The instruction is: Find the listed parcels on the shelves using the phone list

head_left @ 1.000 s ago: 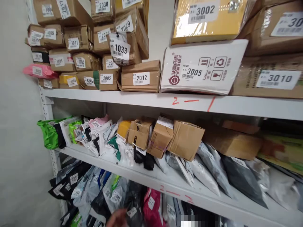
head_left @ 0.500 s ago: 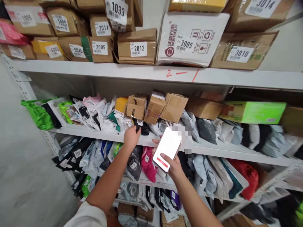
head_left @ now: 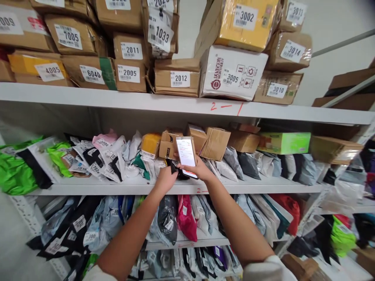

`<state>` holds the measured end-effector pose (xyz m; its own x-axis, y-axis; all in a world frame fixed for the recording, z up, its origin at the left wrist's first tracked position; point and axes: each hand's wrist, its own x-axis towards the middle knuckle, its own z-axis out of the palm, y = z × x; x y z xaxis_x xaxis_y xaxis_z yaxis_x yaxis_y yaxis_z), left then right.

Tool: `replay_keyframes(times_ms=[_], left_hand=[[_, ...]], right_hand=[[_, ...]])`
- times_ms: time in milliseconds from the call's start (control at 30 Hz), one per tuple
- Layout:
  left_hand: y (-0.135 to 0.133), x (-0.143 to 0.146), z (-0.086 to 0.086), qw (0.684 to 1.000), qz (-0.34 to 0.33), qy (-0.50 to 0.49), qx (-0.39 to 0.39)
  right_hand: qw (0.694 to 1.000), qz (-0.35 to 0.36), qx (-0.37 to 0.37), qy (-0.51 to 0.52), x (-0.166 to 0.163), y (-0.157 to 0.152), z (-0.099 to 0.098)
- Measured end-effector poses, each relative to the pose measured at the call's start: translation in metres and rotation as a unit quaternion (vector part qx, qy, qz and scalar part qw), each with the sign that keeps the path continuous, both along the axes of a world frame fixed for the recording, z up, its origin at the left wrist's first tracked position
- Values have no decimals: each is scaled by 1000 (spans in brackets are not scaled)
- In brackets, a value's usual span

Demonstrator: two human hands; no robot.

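The white shelf rack [head_left: 187, 111] carries numbered cartons on its top board. On the board below lie mailer bags [head_left: 111, 156] and small boxes [head_left: 168, 142]. In front of those boxes the right hand [head_left: 197, 168] clasps a lit phone [head_left: 185, 152]. Beside it the left hand [head_left: 165, 178] grips a black parcel [head_left: 179, 173].

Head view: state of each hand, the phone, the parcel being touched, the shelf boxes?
Left hand: gripping a black parcel at the middle shelf's edge.
Right hand: holding the phone upright.
Phone: screen lit.
Black parcel: lying on shelf.
Box 2012: closed, label facing out.
Box 3005: closed, tilted.
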<state>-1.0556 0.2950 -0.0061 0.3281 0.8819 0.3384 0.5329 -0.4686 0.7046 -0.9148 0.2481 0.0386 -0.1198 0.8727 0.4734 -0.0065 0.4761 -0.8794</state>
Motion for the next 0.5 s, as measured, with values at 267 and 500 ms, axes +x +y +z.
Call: replay_keyframes(times_ms=[267, 500], left_hand=[[8, -34, 25, 991, -105, 43, 66], [3, -42, -1, 992, -83, 20, 92]], right_hand=[[998, 5, -35, 53, 5, 9, 12], [997, 22, -28, 65, 9, 9, 7]])
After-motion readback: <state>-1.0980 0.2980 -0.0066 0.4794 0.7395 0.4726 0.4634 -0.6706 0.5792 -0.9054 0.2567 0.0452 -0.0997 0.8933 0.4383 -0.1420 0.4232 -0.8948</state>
